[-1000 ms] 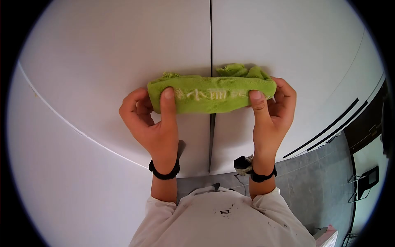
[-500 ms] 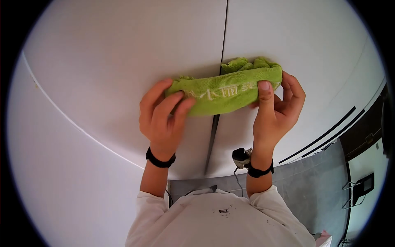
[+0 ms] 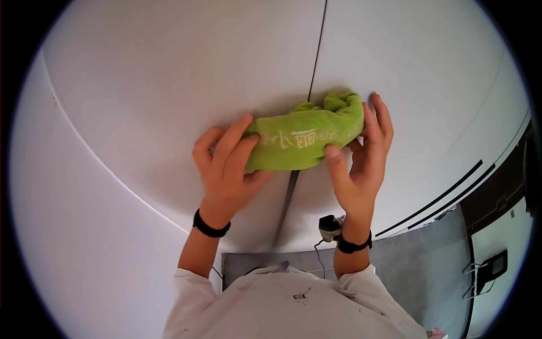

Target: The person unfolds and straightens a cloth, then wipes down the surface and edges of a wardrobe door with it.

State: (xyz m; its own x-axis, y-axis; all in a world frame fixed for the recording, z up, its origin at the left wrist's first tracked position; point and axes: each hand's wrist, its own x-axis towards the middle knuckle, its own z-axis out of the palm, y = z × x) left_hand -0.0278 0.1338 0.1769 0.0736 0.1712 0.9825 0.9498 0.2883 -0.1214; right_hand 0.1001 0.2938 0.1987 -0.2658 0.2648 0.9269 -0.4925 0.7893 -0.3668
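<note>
A lime-green towel (image 3: 302, 141), bunched into a thick roll with pale lettering across its front, lies over the dark seam of a white surface. My left hand (image 3: 226, 164) is closed round the left end of the towel, fingertips on its face and thumb low underneath. At the right end, my right hand (image 3: 361, 164) grips the towel between its thumb on the lower front and its fingers along the side. One outer finger stands off the cloth. A loose curled fold sticks up at the towel's upper right.
The white surface (image 3: 169, 73) carries a dark seam (image 3: 317, 56) and has a curved left edge. Near my right wrist is a small dark-and-beige object (image 3: 331, 226) with a cord. Grey floor (image 3: 418, 271) and a black-framed chair-like object (image 3: 491, 268) are at lower right.
The towel has come slightly nearer to me and looks shorter and more bunched. My right hand has shifted left, and its thumb has moved from the lettering to the lower edge.
</note>
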